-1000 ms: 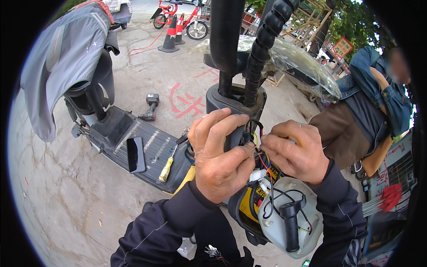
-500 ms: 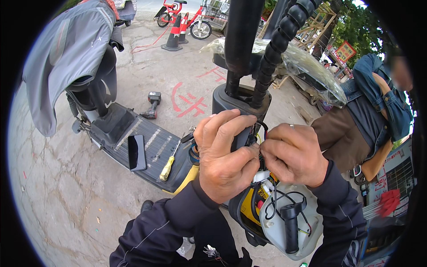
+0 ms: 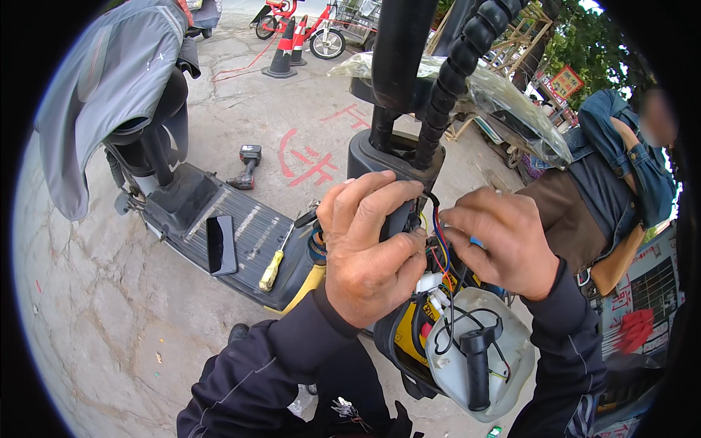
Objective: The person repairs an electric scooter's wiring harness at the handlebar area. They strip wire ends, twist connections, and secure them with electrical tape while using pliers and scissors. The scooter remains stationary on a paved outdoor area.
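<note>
Red writing [image 3: 314,168] marks concrete [image 3: 212,131] beyond the left hand [image 3: 372,252].

Dark navy sleeves [image 3: 230,383] with thin pale piping [image 3: 252,377], plain cuffs [image 3: 310,325], black trousers [image 3: 349,376], ungloved fingers [image 3: 400,253]

The left forearm [image 3: 244,379], dark-sleeved, slants up and rightward from the lower edge. The left hand [image 3: 369,252] shows its back, its fingers arched forward and its thumb extended rightward beneath them. The right forearm [image 3: 566,350] rises from the lower right, leaning left. The right hand [image 3: 507,237] has curled fingers, their tips facing the left hand. The two hands are apart, near each other at the tips.
</note>
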The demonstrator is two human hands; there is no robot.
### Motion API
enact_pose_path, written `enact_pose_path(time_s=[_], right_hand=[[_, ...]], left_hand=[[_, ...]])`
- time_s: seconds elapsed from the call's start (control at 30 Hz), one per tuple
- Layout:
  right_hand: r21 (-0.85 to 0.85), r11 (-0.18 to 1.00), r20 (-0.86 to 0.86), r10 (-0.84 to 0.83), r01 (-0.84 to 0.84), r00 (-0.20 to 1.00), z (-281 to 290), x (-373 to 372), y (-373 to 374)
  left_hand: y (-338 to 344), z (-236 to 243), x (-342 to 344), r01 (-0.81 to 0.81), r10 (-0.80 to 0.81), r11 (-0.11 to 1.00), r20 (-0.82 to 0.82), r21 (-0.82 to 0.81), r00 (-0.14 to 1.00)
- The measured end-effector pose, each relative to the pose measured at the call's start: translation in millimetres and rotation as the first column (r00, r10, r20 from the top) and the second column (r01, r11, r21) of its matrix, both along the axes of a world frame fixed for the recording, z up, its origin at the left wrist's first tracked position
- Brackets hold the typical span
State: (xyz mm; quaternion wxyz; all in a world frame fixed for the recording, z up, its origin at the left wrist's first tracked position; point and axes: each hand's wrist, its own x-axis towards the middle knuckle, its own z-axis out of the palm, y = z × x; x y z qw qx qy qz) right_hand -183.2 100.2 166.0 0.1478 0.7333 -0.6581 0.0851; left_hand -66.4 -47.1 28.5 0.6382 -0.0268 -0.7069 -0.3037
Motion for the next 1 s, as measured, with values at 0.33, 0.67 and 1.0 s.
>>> enact_pose_path(time_s=[0.33,0.67,1.0], right_hand=[[-0.003,0.98,-0.219,0.192,-0.198,0.956,-8.6,-7.0,-4.8],[0.473,0.84,0.759,-0.542,0.265,0.362,-0.5,16.7,-13.0],[-0.002,0.966,-0.386,0.237,-0.258,0.892,-3.4,-9.2,-0.6]], left_hand=[[-0.6,0.8,5.8,0.007,-0.006,1.0,0.069,-0.012,0.998],[0.2,-1.5,1.5,0.011,-0.011,1.0,0.018,-0.014,1.0],[-0.3,0.9,2.0,0.015,-0.015,1.0,0.016,-0.01,1.0]])
